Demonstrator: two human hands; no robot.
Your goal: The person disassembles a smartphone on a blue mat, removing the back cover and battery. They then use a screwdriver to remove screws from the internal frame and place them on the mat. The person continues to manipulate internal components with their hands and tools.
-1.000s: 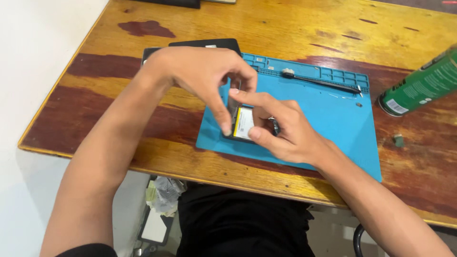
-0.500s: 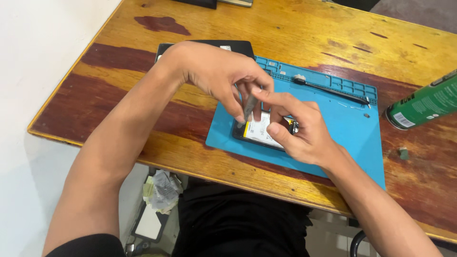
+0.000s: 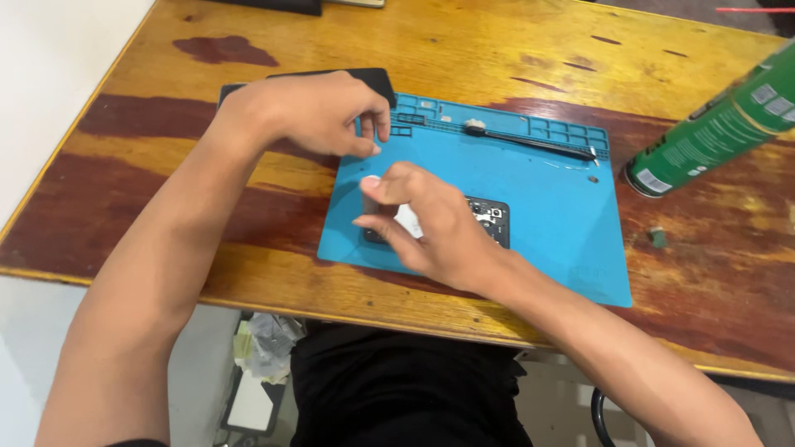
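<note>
A blue work mat [image 3: 563, 207] lies on the wooden table [image 3: 497, 50]. On it rests an opened phone [image 3: 490, 220], its dark inner parts facing up. My right hand [image 3: 426, 223] hovers over the phone's left part, and its thumb and fingers grip a flat white battery [image 3: 407, 221], mostly hidden under the hand. My left hand [image 3: 306, 112] sits at the mat's upper left corner. Its fingers are curled, the tips pinched together, and I see nothing between them. The two hands are apart.
A thin black tool [image 3: 534, 139] lies along the mat's compartment strip at the back. A flat black panel [image 3: 364, 79] sits behind my left hand. A green spray can [image 3: 712, 132] lies at the right, with a small grey-green piece [image 3: 657, 237] near it.
Both hands were together on the battery at the phone. My left hand has since let go and drawn back to the mat's upper left, while my right hand keeps the battery low over the phone.
</note>
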